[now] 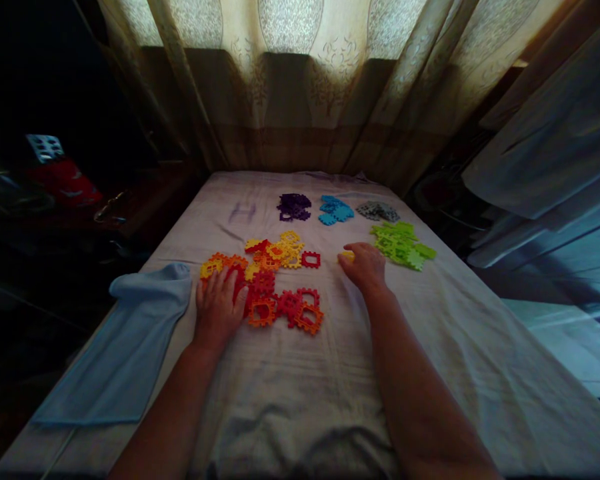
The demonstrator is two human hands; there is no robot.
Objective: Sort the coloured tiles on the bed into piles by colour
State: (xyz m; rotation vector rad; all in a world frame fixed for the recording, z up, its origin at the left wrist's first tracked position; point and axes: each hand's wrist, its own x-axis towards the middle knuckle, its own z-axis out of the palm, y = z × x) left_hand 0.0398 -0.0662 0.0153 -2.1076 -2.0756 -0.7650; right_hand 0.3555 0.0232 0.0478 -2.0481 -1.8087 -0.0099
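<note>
My left hand (pixel 221 310) lies with fingers apart on the left side of a mixed heap of notched plastic building pieces. Among them are red pieces (pixel 264 283), orange pieces (pixel 261 312) and yellow pieces (pixel 291 252), several with window-like openings. To the right of the heap, my right hand (pixel 365 265) is closed on a yellow building piece (pixel 349 255), mostly covered by the fingers. Just beyond that hand, to its right, is a pile of lime green pieces (pixel 403 244).
Farther back sit purple pieces (pixel 295 207), blue pieces (pixel 335 209) and grey pieces (pixel 379 211) in separate piles. A light blue cloth bag (pixel 125 347) lies along the left edge of the sheet-covered surface (pixel 290 393). Curtains (pixel 310 100) hang behind.
</note>
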